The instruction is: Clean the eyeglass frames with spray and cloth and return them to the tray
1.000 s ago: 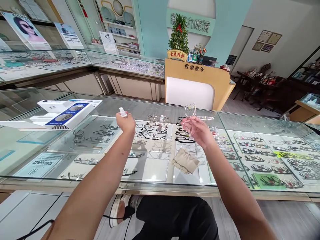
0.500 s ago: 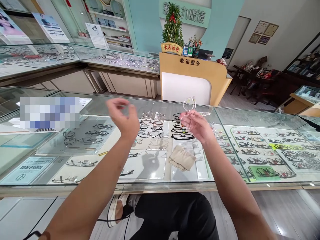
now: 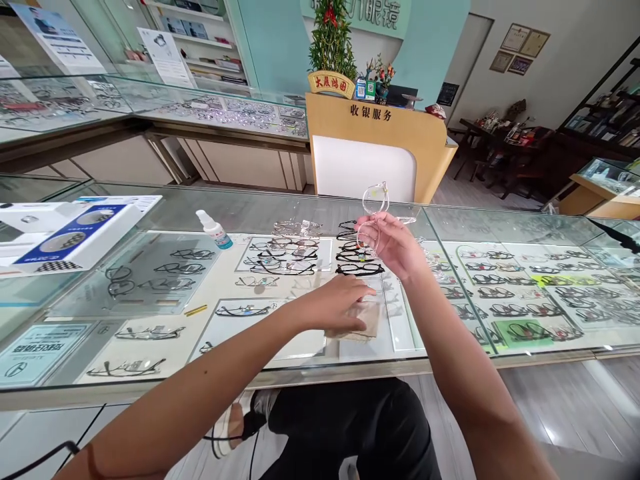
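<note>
My right hand [image 3: 395,245] holds a pair of clear-framed glasses [image 3: 376,199] up above the glass counter, pinched near the middle of the frame. One lens rim stands above the fingers, the other partly behind them. Low over the counter, my left hand [image 3: 340,303] reaches to a folded beige cloth [image 3: 363,323]. Its thumb and fingers are apart over the cloth and cover part of it; whether they touch it I cannot tell. A small white spray bottle [image 3: 216,231] with blue liquid stands on the glass to the left.
Several dark-framed glasses [image 3: 359,269] are lined up beyond the cloth, with more frames on both sides of the glass counter [image 3: 250,203]. A white and blue box [image 3: 75,237] sits at the left. Across the aisle stands a wooden cashier desk [image 3: 377,127].
My left hand has come down and to the right, from raised above the counter to the cloth. The spray bottle now shows where that hand was. My right hand still holds the glasses.
</note>
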Available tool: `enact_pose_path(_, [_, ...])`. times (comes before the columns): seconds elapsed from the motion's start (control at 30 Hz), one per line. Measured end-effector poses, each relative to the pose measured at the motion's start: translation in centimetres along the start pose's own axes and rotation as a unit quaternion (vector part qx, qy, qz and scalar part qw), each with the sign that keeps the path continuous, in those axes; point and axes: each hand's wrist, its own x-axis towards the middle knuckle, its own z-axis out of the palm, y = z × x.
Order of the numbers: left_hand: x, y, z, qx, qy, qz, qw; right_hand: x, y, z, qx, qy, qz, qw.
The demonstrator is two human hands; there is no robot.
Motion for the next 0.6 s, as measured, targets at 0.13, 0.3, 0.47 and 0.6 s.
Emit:
enact_pose_path(0.13, [-0.2, -0.2, -0.6, -0.017, -0.032, -0.021, 0.999, 0.0, 0.1, 0.1, 0.011, 0.000, 0.003, 1.000])
enact_pose_path(0.3, [-1.2, -0.5, -2.2, -0.192, -0.032, -0.086, 0.977, 0.0, 0.2, 0.1, 0.016, 0.006, 0.001, 1.000])
enact_pose_path(0.47, [-1.7, -1.6, -3.6, -0.393, 0.173, -0.148, 0.891, 0.0, 0.2, 0.0, 0.010, 0.005, -0.006, 1.000])
enact_pose_path(0.6, [-1.6, -2.5, -4.4, -0.523, 0.328, -0.174, 0.767, 0.0, 0.3, 0.0, 0.001, 0.008, -0.006, 1.000])
